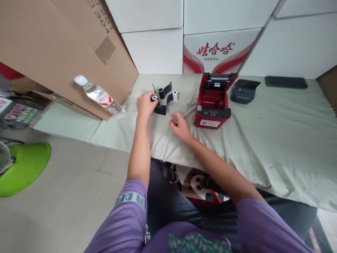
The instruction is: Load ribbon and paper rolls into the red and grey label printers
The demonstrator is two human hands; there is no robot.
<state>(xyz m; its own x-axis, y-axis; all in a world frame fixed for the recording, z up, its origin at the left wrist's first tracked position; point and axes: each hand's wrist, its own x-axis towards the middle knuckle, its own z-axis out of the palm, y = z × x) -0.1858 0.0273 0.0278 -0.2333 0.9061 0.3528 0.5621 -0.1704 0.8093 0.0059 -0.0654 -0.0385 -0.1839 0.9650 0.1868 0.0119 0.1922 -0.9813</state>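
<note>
My left hand [144, 104] pinches a small black paper roll [154, 98] with a white core, thumb and fingers on its side. A loose black tail [160, 110] lies on the cloth just beside it. My right hand [181, 129] hovers low over the cloth with fingers loosely curled and apart, nothing visible in it. Behind the hands stand another black roll [160, 93] and a roll with a white end [175, 95], each with a strip unwound. To the right, a red label printer [211, 105] has its lid raised, its red inner bay showing.
A clear water bottle [100, 95] leans by a large cardboard box [79, 45] at left. Right of the printer are a dark small device [243, 93] and a black phone [286, 82]. White boxes [155, 52] line the back of the cloth-covered table [284, 133].
</note>
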